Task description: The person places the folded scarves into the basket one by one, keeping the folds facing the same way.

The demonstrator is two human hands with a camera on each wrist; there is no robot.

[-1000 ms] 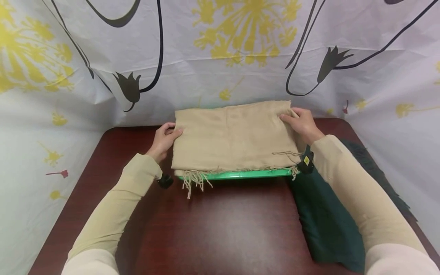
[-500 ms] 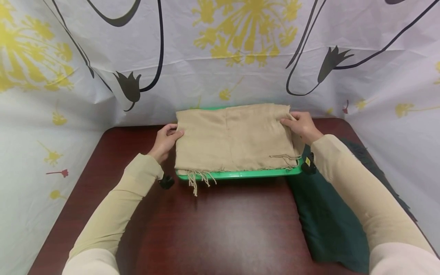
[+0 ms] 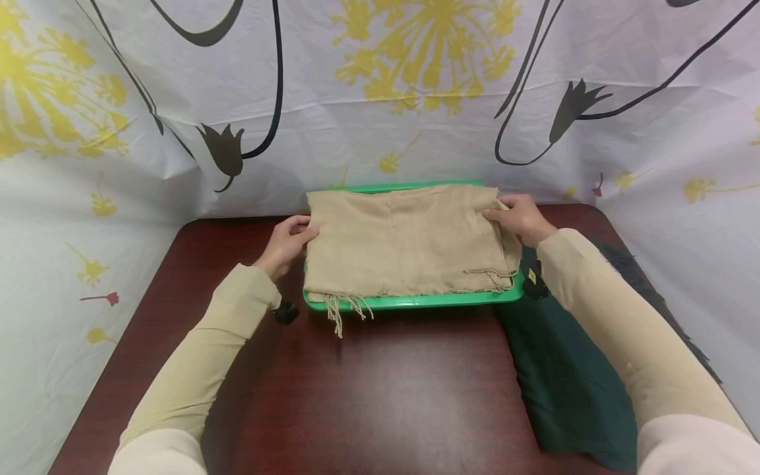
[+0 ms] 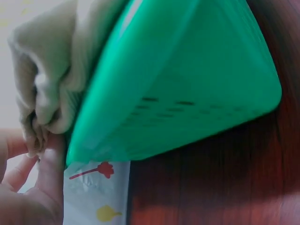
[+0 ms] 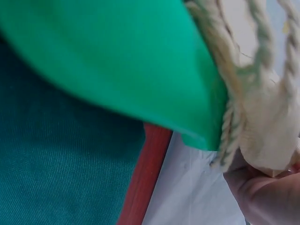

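A folded beige scarf (image 3: 404,244) with twisted fringe lies across a green plastic basket (image 3: 415,303), whose rim shows along the front and back. Some fringe hangs over the front rim at the left. My left hand (image 3: 284,245) pinches the scarf's left edge between thumb and fingers; in the left wrist view the bunched cloth (image 4: 51,56) runs beside the slotted basket wall (image 4: 187,70). At the far right corner, my right hand (image 3: 522,219) grips the scarf's other edge. Fringe cords (image 5: 229,126) dangle by the basket's corner in the right wrist view.
A dark teal fringed cloth (image 3: 570,369) lies on the right of the dark red-brown table (image 3: 380,402), partly under the right forearm. Behind and at both sides hangs a white curtain (image 3: 356,145) with yellow and grey flower prints.
The scarf has sunk lower onto the basket, so more green rim shows at the back and front right. Both hands moved slightly down with it, the left also a little inward.
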